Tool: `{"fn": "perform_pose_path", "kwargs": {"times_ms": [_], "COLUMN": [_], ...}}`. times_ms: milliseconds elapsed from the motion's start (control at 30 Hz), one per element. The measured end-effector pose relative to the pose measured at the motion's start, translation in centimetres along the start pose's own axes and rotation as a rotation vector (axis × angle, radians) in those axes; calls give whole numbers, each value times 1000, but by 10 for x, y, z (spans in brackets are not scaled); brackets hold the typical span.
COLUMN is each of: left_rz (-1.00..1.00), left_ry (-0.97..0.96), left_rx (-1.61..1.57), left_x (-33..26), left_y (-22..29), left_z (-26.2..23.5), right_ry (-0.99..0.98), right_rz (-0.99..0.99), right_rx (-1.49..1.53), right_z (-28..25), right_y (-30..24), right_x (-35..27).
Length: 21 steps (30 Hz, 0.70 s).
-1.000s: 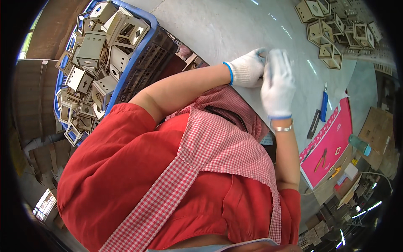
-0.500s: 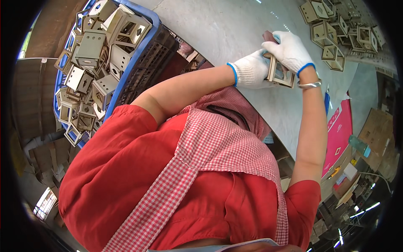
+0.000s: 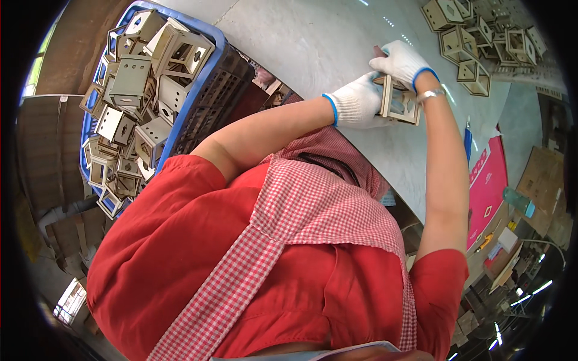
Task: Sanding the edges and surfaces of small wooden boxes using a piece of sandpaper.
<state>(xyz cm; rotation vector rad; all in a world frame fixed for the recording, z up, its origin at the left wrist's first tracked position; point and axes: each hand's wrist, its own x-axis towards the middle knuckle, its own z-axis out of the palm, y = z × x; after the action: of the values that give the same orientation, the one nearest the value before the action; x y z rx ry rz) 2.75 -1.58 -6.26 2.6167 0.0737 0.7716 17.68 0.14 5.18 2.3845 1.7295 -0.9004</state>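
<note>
Both my hands wear white knit gloves with blue cuffs and hold one small wooden box [image 3: 402, 103] with cut-out openings, just above the grey table [image 3: 313, 42]. My left hand [image 3: 356, 103] grips the box's left side. My right hand [image 3: 402, 60] covers its top edge, with a metal bracelet on that wrist. My red shirt and checked apron fill the lower part of the view.
A blue plastic crate [image 3: 208, 90] heaped with several similar wooden boxes stands at the left, off the table's edge. More wooden boxes [image 3: 475, 36] sit at the table's far right. A pink sheet [image 3: 487, 180], a blue tool [image 3: 468, 143] and a green bottle [image 3: 518, 201] lie to the right.
A second ago both hands lay close together on the table surface. Since then they have taken up the wooden box, and it now sits slightly lower in the picture, between them.
</note>
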Motion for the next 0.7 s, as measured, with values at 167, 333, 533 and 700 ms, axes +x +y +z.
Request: {"fn": "perform_pose_path", "kwargs": {"times_ms": [167, 333, 533, 700], "left_rz": [-39, -137, -886, -969], "left_ry": [25, 23, 10, 57], "left_rx": [-49, -350, -819, -616], "left_x": [0, 10, 27, 28], "left_y": [0, 9, 17, 28], "left_z": [-13, -17, -51, -58], "right_ry": [-28, 104, 677, 768], "right_rz": [-5, 2, -327, -443], "right_rx": [-37, -113, -271, -496], "right_z": [-2, 4, -18, 30], "right_y": [-5, 6, -7, 35], "right_x": [-2, 2, -29, -62]}}
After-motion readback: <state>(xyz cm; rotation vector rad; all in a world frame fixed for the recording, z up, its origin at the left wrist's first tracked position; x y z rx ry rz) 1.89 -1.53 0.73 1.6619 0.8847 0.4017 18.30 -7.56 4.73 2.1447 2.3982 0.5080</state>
